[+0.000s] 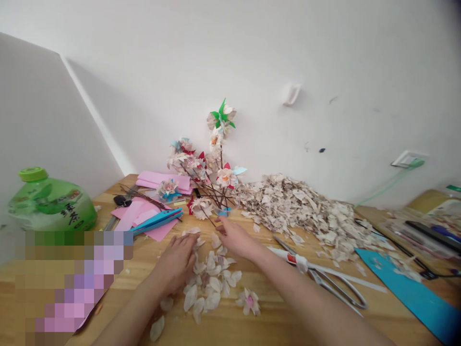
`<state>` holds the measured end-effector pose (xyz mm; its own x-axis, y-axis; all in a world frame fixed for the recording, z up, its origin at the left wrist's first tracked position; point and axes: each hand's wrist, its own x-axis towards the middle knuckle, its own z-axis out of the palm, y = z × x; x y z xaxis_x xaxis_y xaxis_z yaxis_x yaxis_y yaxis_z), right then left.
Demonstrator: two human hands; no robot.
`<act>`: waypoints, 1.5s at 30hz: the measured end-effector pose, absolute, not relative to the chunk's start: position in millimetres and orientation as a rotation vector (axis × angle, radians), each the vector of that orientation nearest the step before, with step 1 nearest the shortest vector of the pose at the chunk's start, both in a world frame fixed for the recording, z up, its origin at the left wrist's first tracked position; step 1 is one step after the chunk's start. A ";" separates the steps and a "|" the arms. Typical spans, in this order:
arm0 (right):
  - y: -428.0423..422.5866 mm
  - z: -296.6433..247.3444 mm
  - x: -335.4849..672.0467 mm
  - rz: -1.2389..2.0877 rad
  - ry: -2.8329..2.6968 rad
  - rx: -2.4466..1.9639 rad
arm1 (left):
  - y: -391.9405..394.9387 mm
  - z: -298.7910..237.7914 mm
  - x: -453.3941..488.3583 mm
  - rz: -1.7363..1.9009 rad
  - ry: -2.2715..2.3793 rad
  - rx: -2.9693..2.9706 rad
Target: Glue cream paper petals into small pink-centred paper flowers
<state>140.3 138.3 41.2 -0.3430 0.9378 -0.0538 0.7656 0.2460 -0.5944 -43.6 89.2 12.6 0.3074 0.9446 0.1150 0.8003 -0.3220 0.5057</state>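
My left hand [177, 262] lies low over the table with its fingers stretched out, touching the left side of a loose spread of dried whitish petals [214, 284]. Farther forward, my right hand [232, 236] has its fingers closed on the thin dark stem of a pale paper-like flower [202, 208]. That flower's head points away from me, near the base of a group of upright flowers on twigs [211, 168]. A single small flower with a pink centre [249, 301] rests right of the petals.
A heap of dried petals [295, 206] lies against the wall. Scissors [334, 288], a white glue tube [291, 258] and a blue sheet [406, 293] are at right. At left are a green bottle [50, 204], pink paper [163, 180] and a blue tool [158, 220].
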 end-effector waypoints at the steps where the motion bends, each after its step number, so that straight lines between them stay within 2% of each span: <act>1: 139.5 40.3 141.5 0.754 -2.207 -1.592 | 88.3 16.9 -44.5 0.566 1.580 2.220; 8: 134.3 36.2 140.7 0.648 -2.201 -1.604 | 85.1 25.2 -57.6 0.598 1.654 2.124; 15: 114.4 32.3 134.2 0.776 -2.290 -1.396 | 78.8 13.0 -68.2 0.596 1.514 2.096; 21: 111.9 35.1 136.8 1.064 -2.220 -1.322 | 70.7 15.8 -77.6 0.679 1.552 1.997; 26: 111.7 35.6 130.1 1.195 -2.016 -1.349 | 60.8 1.5 -86.8 0.907 1.522 1.787; 30: 113.2 41.1 116.2 1.505 -1.834 -1.306 | 54.4 0.2 -90.0 0.973 1.490 1.693; 40: 95.3 56.7 90.5 1.976 -1.555 -1.182 | 52.2 6.6 -90.9 0.859 1.394 1.778; 42: 88.2 56.1 85.9 1.956 -1.663 -1.223 | 53.3 1.5 -87.8 0.857 1.422 1.786; 45: 84.4 52.3 83.6 1.642 -1.853 -1.373 | 54.7 -1.8 -85.2 0.913 1.464 1.798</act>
